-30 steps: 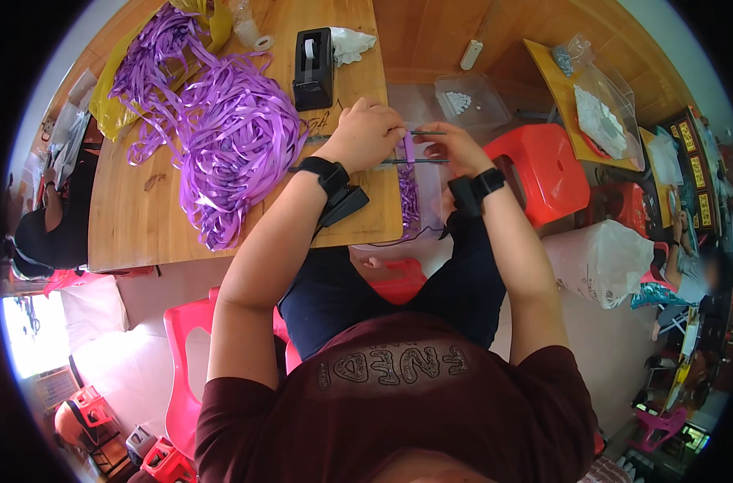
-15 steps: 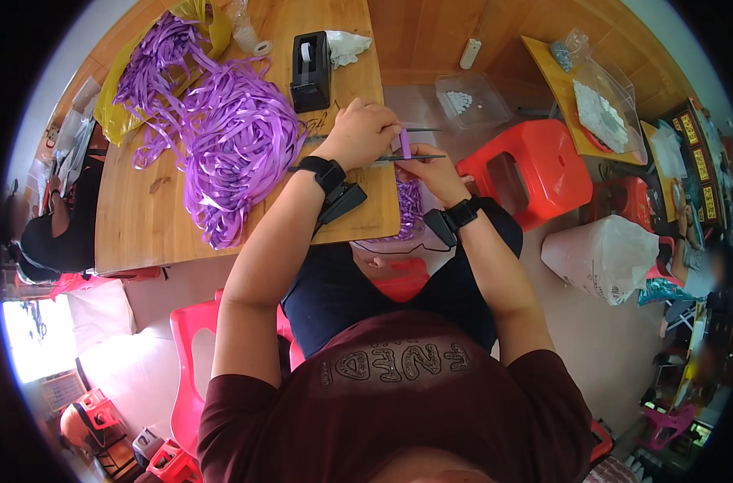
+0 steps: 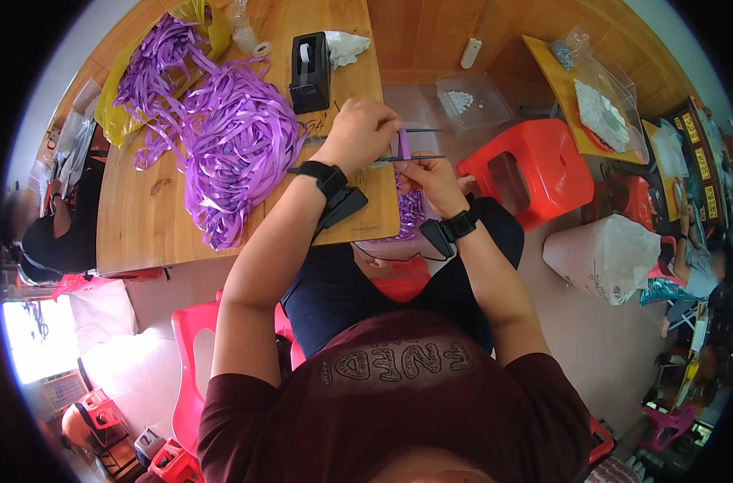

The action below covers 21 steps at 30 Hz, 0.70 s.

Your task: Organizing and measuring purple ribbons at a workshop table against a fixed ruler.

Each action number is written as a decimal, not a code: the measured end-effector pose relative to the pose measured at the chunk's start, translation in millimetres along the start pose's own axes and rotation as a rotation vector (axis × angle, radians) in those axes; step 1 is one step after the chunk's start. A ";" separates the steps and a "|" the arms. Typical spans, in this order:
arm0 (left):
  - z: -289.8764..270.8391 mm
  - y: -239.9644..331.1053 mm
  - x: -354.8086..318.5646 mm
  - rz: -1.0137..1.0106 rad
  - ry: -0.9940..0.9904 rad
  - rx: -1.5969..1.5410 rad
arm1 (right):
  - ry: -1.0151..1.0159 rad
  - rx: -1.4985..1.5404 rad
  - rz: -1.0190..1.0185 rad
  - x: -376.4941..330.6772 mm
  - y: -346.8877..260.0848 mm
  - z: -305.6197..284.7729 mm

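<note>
1 clear bin (image 3: 398, 251) of purple pieces (image 3: 412, 212), 1 yellow bag (image 3: 112, 119) of ribbon (image 3: 158, 60)

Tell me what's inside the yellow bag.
Purple ribbon is heaped in the mouth of the yellow bag. The ribbon covers whatever lies deeper, so that can't be seen.

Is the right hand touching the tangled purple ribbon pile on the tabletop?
No, the right hand is at a thin dark rod past the wooden table's right edge, apart from the ribbon pile.

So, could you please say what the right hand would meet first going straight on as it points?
The right hand would likely meet the ribbon on the rods; depth leaves contact unclear.
</note>
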State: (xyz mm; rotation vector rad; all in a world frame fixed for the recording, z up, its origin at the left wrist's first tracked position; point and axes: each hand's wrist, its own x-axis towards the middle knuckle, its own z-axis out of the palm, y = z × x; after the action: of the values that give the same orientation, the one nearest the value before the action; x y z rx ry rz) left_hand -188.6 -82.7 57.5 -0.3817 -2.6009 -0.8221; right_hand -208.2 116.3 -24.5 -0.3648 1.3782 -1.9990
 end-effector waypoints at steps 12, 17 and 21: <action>-39.6 51.9 -4.0 -0.780 -0.694 -0.721 | 0.251 0.037 -0.139 -18.9 -1.7 30.0; -34.0 54.3 -2.6 -0.830 -0.685 -0.777 | 0.294 0.062 -0.189 -18.4 0.7 35.6; -22.0 43.4 -14.2 -0.795 -0.608 -0.941 | 0.353 -0.095 -0.153 -26.3 -7.0 34.8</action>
State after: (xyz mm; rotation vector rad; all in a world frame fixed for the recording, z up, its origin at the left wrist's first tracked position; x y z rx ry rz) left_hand -154.0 -63.4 89.2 0.2661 -2.6737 -2.5501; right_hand -171.6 110.4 -0.5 -0.1671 1.7098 -2.2049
